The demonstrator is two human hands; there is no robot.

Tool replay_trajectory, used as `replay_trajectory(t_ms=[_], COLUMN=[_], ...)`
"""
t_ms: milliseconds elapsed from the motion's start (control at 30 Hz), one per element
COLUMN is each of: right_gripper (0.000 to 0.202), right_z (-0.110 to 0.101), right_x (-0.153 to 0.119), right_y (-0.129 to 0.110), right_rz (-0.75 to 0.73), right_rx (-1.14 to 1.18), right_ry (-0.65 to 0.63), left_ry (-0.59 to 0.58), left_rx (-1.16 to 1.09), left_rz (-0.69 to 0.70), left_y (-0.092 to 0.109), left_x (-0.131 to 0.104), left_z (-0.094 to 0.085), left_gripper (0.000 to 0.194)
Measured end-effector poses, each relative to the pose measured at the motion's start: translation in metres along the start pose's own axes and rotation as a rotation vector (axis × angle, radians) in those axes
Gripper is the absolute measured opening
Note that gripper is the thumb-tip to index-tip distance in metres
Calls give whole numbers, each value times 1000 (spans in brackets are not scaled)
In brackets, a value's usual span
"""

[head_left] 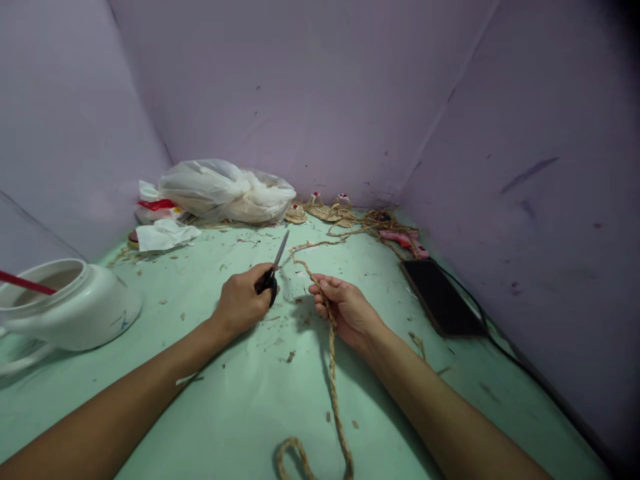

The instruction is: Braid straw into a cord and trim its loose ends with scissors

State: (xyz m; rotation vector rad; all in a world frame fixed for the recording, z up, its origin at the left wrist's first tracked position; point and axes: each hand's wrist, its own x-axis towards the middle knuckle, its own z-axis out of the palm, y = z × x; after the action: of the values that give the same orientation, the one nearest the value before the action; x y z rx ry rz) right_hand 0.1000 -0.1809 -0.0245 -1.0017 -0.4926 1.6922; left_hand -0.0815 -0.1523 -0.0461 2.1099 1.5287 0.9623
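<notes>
My left hand (244,298) is closed round the black handles of a pair of scissors (281,250), whose blades point up and away from me. To its right, my right hand (345,307) pinches a braided tan rope (333,360) between thumb and fingers. Below that hand the rope runs down toward me and loops at the bottom edge. Beyond the fingers a thinner strand bends and leads back to a tangle of cord (383,221). The scissors and the rope are apart.
On the left stands a white pot (100,307) with a red stick (27,283). A plastic bag (225,190), white tissue (165,235) and small woven pieces (323,211) lie at the back wall. A dark phone (444,298) with a cable (520,363) lies right. Scraps dot the green surface (215,413).
</notes>
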Motion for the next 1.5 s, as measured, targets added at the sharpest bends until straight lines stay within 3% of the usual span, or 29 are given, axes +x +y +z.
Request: replay_trajectory(t_ms=[200, 433, 700, 833, 933, 1000, 1200, 1500], right_gripper=[16, 25, 35, 38, 40, 40, 38, 35], right_z=[0, -2, -6, -7, -7, -6, -2, 0], right_x=[1, 4, 6, 6, 5, 4, 1, -3], right_y=[1, -5, -6, -9, -12, -13, -13, -12], right_rz=[15, 106, 154, 104, 79, 65, 24, 16], right_rx=[25, 308, 401, 467, 511, 537, 498, 452], right_ry=[-16, -91, -210, -165, -144, -147, -154, -160], left_ry=[-30, -90, -82, -84, -207, -280, -297, -258], left_rx=[-250, -29, -17, 51, 158, 241, 382, 391], left_rz=[-72, 121, 132, 367, 593, 668, 738, 779], left_y=[3, 11, 11, 14, 17, 18, 19, 17], left_x=[-1, -12, -13, -16, -18, -19, -22, -20], left_z=[4, 1, 1, -3, -4, -4, -1, -2], left_gripper=[32, 32, 33, 30, 36, 40, 40, 42])
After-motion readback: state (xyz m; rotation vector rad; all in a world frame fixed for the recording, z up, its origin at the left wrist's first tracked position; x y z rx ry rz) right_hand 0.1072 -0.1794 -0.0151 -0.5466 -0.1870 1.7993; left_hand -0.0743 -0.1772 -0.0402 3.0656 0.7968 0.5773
